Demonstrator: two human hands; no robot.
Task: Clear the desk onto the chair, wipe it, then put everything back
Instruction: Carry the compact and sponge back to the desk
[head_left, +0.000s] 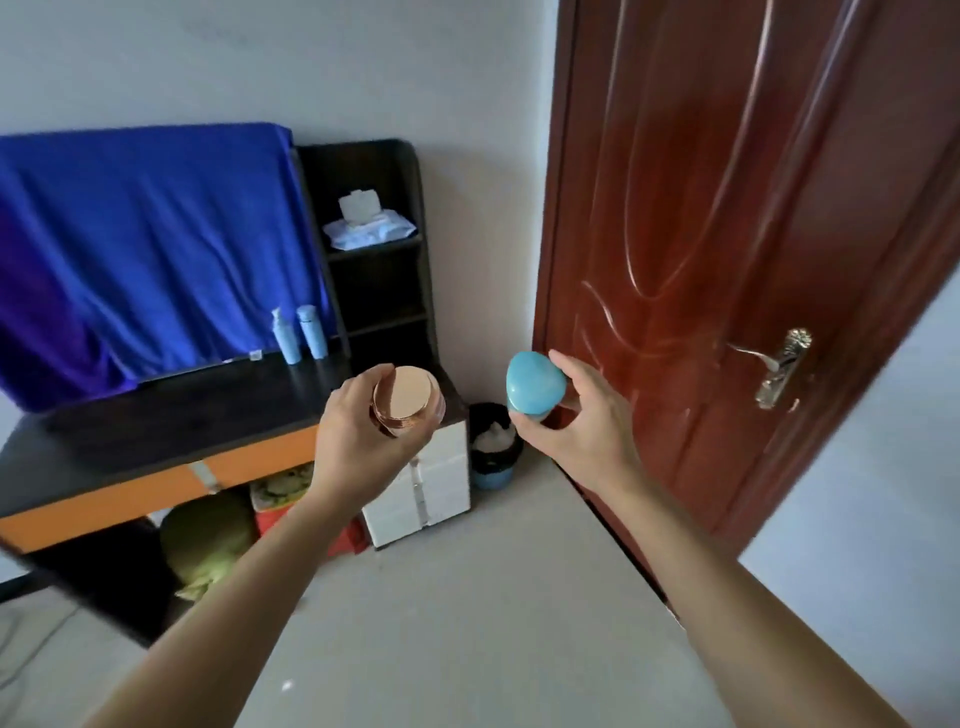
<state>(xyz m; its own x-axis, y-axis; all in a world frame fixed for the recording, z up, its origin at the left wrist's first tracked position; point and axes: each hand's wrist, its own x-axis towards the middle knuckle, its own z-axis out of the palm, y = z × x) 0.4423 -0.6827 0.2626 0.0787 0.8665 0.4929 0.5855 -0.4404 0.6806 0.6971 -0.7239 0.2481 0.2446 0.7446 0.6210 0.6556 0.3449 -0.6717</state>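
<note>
We face a reddish-brown wooden door (727, 234) on the right and a dark bench (171, 415) on the left, with a blue cloth (145, 249) draped behind its top. A shelf unit (374, 234) at the bench's far end holds a pack of wipes (369, 226). Two pale blue bottles (298, 332) stand upright at the back of the bench. Our left hand (353, 447) has its grip closed around a rose-gold jar (408, 400); our right hand (576, 415) grips a turquoise heart-shaped container (535, 382), both held in the air near the bench.
</note>
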